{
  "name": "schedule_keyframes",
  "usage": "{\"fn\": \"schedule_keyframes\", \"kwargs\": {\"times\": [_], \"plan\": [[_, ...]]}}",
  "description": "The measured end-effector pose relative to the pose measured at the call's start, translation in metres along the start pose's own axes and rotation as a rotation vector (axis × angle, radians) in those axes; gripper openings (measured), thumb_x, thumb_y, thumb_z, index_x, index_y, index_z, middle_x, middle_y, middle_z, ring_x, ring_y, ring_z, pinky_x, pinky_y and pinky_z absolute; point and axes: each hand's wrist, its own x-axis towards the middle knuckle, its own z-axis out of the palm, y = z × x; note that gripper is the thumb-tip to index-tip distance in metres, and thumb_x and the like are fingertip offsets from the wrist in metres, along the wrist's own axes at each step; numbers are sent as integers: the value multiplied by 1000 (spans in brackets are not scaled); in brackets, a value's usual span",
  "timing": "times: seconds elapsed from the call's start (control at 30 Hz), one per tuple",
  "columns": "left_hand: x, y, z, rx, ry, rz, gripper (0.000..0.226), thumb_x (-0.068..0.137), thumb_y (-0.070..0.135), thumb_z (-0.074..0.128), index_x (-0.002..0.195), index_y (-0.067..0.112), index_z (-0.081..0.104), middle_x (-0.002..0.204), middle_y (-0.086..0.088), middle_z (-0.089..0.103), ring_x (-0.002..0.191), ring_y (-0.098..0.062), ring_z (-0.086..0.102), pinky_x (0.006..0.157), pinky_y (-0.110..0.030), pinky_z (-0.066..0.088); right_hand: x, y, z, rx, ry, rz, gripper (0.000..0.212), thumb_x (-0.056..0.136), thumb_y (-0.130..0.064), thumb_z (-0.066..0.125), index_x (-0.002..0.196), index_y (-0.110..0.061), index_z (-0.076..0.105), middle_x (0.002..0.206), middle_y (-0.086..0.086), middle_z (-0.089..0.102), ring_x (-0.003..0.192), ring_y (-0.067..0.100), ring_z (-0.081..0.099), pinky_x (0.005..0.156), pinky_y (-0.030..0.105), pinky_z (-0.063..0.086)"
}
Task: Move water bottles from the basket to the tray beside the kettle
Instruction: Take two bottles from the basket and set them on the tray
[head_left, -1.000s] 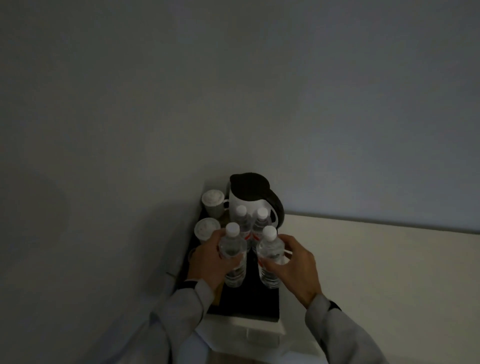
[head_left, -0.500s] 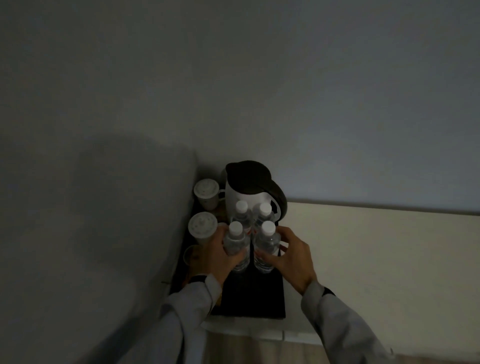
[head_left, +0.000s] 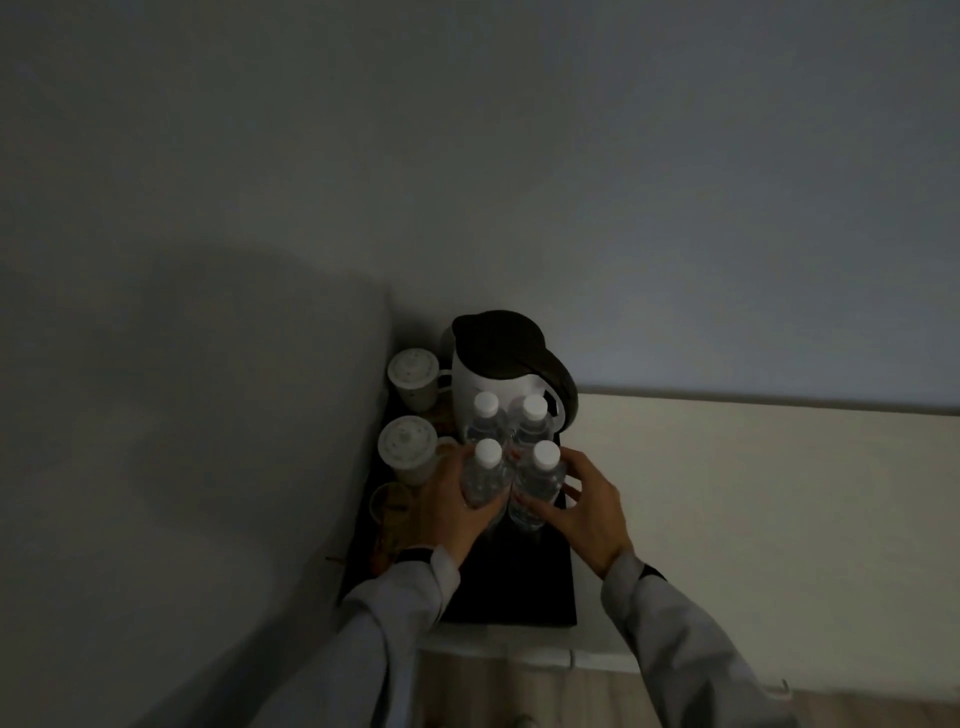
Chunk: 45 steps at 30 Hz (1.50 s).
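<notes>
Several clear water bottles with white caps stand on the black tray (head_left: 524, 592) in front of the white kettle (head_left: 506, 371) with its dark lid. My left hand (head_left: 447, 514) is wrapped around the front left bottle (head_left: 485, 475). My right hand (head_left: 584, 512) holds the front right bottle (head_left: 540, 480), fingers partly spread along its side. Both held bottles are upright and close together, just in front of the two back bottles (head_left: 485, 418) (head_left: 532, 421). No basket is in view.
Two lidded white mugs (head_left: 413, 379) (head_left: 408, 449) and a glass (head_left: 389, 506) stand along the tray's left side, against a wall (head_left: 208, 415). A pale counter (head_left: 753, 519) stretches to the right. The room is dim.
Both hands have pushed the two front bottles further back on the tray, up against the two back bottles near the kettle. The view has moved closer.
</notes>
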Motion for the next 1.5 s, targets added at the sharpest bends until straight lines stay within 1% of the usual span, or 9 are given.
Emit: {"fn": "schedule_keyframes", "kwargs": {"times": [0.1, 0.23, 0.33, 0.43, 0.63, 0.83, 0.97, 1.23, 1.5], "plan": [[1, 3, -6, -27, -23, 10, 49, 70, 43, 82, 109, 39, 53, 105, 18, 61, 99, 12, 56, 81, 2, 39, 0, 0, -2, -66, 5, -25, 65, 70, -40, 88, 123, -40, 49, 115, -14, 56, 105, 4, 59, 85, 14, 52], [3, 3, -17, -76, -96, 30, 48, 77, 26, 80, 118, 19, 56, 119, -5, 61, 113, -20, 59, 97, -39, 50, 0, -2, -4, -90, -19, -30, 68, 70, -39, 88, 125, -36, 48, 119, -4, 51, 105, 11, 58, 82, 18, 55], [10, 7, -25, -55, -170, 44, 45, 83, 13, 74, 123, 5, 56, 121, -17, 60, 115, -30, 58, 99, -51, 48, 1, -5, -12, -102, 8, -26, 61, 73, -34, 86, 123, -33, 52, 117, -2, 53, 104, 13, 60, 73, 14, 55], [17, 9, -32, 1, -267, 72, 45, 86, 12, 70, 127, 3, 54, 122, -20, 60, 115, -32, 58, 100, -47, 47, 3, -10, -20, -138, 8, -40, 50, 77, -31, 83, 117, -35, 54, 114, -1, 56, 101, 16, 63, 71, 18, 56], [21, 13, -33, 27, -313, 61, 49, 87, 12, 68, 132, 3, 50, 129, -21, 57, 121, -33, 54, 103, -44, 45, 7, -17, -21, -243, -25, -55, 46, 79, -31, 80, 120, -22, 61, 112, 5, 59, 98, 22, 65, 86, 41, 58], [18, 12, -25, 127, -214, 71, 51, 84, 30, 72, 128, 14, 52, 115, -16, 60, 108, -34, 58, 86, -36, 47, 6, -22, -21, -247, -30, -23, 45, 80, -32, 80, 120, -22, 61, 112, 5, 58, 98, 24, 66, 86, 42, 59], [15, 15, -17, 198, -158, 34, 53, 83, 45, 68, 127, 23, 48, 113, -14, 56, 105, -35, 56, 92, -47, 49, 3, -25, -22, -252, -28, -26, 45, 81, -29, 80, 121, -20, 61, 109, 5, 56, 98, 27, 67, 89, 38, 57], [27, 13, -26, 223, -228, 70, 52, 85, 36, 69, 131, 23, 49, 124, -14, 56, 115, -34, 55, 96, -48, 49, 0, -30, -19, -246, -13, -9, 45, 83, -26, 79, 123, -17, 61, 111, 11, 57, 97, 29, 66, 90, 35, 56], [17, 20, -16, 254, -113, 62, 50, 86, 39, 65, 130, 22, 46, 127, -17, 53, 120, -38, 50, 100, -52, 43, 1, -32, -21, -253, -30, 21, 45, 81, -26, 79, 122, -18, 61, 111, 10, 56, 98, 28, 66, 90, 42, 58]]}}
